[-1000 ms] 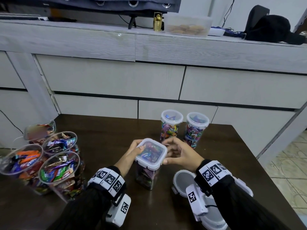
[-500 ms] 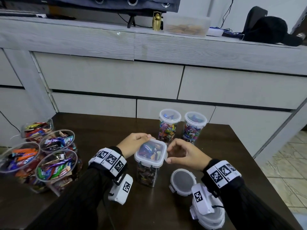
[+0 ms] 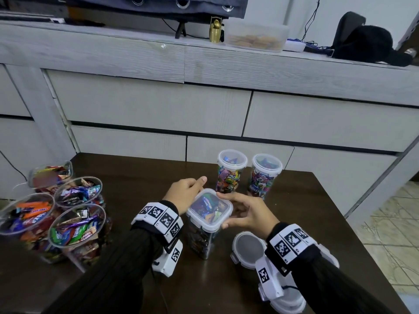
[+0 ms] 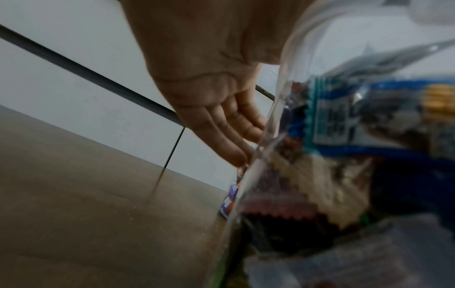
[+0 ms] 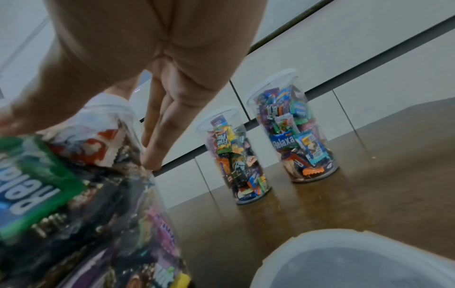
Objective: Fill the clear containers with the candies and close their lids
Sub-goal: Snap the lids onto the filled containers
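Observation:
A square clear container (image 3: 201,241) packed with wrapped candies stands mid-table, its white-rimmed lid (image 3: 209,207) on top. My left hand (image 3: 186,193) holds its far-left side, with the thumb by the lid's back corner and the fingers (image 4: 221,124) lying down the wall (image 4: 344,155). My right hand (image 3: 244,214) grips the lid's right edge, forefinger at the far corner and thumb at the near one. In the right wrist view its fingers (image 5: 157,136) run down the container's side (image 5: 74,185).
Two round lidded containers (image 3: 231,173) (image 3: 265,175) full of candies stand behind. A loose round lid (image 3: 247,248) lies by my right wrist, with a white-rimmed container (image 3: 288,304) under the forearm. Several open candy jars (image 3: 74,225) crowd the left of the dark table (image 3: 136,177).
My left hand slid from the lid's left side towards its far-left corner. My right hand shifted from the far edge to the right edge, fingers more spread. The container stayed put.

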A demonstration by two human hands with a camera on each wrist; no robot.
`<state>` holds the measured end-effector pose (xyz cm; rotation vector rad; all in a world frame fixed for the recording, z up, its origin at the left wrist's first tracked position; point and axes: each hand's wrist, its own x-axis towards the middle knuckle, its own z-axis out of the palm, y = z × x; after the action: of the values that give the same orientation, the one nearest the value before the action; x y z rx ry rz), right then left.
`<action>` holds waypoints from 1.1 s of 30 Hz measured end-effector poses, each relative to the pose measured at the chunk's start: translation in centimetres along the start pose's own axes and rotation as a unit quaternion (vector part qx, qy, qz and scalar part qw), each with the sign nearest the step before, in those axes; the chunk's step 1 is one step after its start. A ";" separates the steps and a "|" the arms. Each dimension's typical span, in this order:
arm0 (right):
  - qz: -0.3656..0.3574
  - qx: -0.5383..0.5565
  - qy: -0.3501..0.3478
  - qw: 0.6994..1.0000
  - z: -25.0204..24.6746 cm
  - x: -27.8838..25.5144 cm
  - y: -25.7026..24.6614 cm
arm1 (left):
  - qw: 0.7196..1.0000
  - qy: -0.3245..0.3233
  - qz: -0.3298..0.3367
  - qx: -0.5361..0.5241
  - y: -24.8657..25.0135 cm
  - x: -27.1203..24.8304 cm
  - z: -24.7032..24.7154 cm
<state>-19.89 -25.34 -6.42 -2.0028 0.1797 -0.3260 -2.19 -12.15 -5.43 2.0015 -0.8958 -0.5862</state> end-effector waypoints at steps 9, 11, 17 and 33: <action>0.016 -0.034 0.139 0.990 2.6 -0.7 0.1 | 0.999 0.013 0.010 -0.036 0.4 -2.3 -0.7; 0.010 -0.050 0.154 0.987 3.0 -0.7 0.2 | 0.998 -0.010 0.003 -0.054 0.8 -2.6 -0.2; -0.035 -0.161 0.171 0.971 3.6 -0.6 -0.1 | 0.997 -0.022 0.040 -0.057 0.8 -2.7 0.6; 0.017 -0.365 0.014 0.931 4.4 1.1 -2.5 | 0.975 0.002 0.046 -0.215 0.3 -2.0 1.5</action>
<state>-17.52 -20.78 -5.86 -2.7278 0.3998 -0.2879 -4.62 -11.46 -5.84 1.5627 -0.7766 -0.6594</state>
